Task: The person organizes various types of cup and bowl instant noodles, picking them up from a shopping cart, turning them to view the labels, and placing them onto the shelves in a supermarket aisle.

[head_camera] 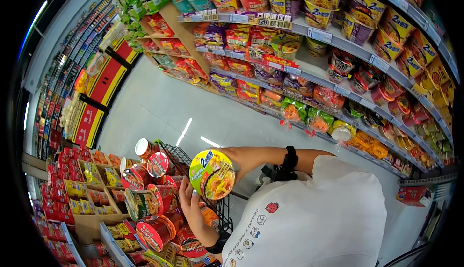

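Note:
A round instant-noodle bowl with a yellow and green lid [212, 174] is held at its right side by my right hand [235, 162]. My left hand [192, 203] is at the bowl's left edge, fingertips close to the rim; whether it grips the bowl cannot be told. Both wrists wear black straps. Below and left of the hands, red instant-noodle bowls [152, 232] and a green-lidded bowl [139, 204] are piled up, several lying on their sides. A black wire basket or cart [226, 212] shows partly behind the held bowl.
Shelves [311, 67] of bagged and cup noodles curve along the top and right. A cardboard display [98, 191] of packets stands at lower left, with red and yellow promotion bins [105, 82] beyond. Grey floor [156, 104] runs between them. A red box [413, 195] is at far right.

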Demonstrator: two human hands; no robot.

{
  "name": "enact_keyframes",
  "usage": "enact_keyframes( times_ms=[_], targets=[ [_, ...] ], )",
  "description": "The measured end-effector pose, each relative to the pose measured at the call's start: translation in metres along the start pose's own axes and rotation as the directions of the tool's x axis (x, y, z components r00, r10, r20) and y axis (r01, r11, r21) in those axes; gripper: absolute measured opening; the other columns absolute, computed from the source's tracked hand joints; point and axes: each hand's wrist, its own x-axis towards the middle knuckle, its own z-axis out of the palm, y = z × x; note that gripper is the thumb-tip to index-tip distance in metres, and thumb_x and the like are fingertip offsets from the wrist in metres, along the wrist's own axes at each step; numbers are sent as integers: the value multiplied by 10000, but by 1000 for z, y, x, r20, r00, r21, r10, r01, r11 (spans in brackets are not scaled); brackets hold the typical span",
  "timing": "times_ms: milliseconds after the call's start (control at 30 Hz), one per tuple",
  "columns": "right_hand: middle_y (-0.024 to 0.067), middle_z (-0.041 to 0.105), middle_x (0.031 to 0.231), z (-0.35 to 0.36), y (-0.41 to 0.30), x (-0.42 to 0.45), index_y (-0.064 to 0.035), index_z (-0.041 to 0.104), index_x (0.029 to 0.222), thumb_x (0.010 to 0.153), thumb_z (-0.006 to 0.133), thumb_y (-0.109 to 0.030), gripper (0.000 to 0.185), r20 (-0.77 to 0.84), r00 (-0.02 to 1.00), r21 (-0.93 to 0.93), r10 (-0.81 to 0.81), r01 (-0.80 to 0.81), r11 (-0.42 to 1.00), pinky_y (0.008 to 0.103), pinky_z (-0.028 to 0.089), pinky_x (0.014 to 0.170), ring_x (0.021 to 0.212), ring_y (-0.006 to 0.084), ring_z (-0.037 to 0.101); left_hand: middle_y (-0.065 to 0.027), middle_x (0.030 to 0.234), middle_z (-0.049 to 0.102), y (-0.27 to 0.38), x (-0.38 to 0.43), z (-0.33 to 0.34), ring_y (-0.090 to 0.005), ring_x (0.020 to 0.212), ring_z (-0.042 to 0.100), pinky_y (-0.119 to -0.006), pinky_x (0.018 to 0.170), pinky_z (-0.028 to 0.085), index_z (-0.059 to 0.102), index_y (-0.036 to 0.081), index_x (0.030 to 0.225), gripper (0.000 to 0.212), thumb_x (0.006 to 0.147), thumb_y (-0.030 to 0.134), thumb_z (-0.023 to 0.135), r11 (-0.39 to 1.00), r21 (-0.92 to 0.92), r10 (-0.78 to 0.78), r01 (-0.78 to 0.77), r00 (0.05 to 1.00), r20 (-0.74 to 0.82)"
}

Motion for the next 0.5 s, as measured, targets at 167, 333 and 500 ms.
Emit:
enact_keyframes(
  times_ms=[167, 333, 500],
  targets=[
    [179, 423, 1286, -5, 9, -18, -42, 195, 1362, 437, 855, -154, 1141, -87, 993, -63, 81, -87, 994, 346, 370, 965, 1177, 291, 438, -138, 1233, 484, 0, 8, 11, -171, 1067, 503, -246, 866, 407, 323, 1, 1336, 544, 834, 134, 486, 983, -186, 22, -3, 995, 100],
    [166, 387, 1321, -7, -4, -3, -41, 219, 1364, 474, 864, -208, 1112, -109, 986, -26, 129, -132, 991, 351, 323, 1008, 1230, 269, 378, -201, 1259, 457, -12, 12, 9, -223, 1132, 470, -313, 954, 362, 266, -11, 1351, 573, 816, 23, 471, 950, -312, 43, -32, 999, 28],
    [127, 387, 1324, 8, 14, 30, -73, 204, 1374, 449, 870, -164, 1144, 38, 993, -21, 115, -114, 993, 359, 317, 1014, 1228, 254, 379, -195, 1295, 421, -7, -5, -4, -225, 1182, 426, -311, 985, 321, 248, -4, 1365, 599, 807, 44, 460, 932, -358, 15, -60, 992, -126]
  ],
)
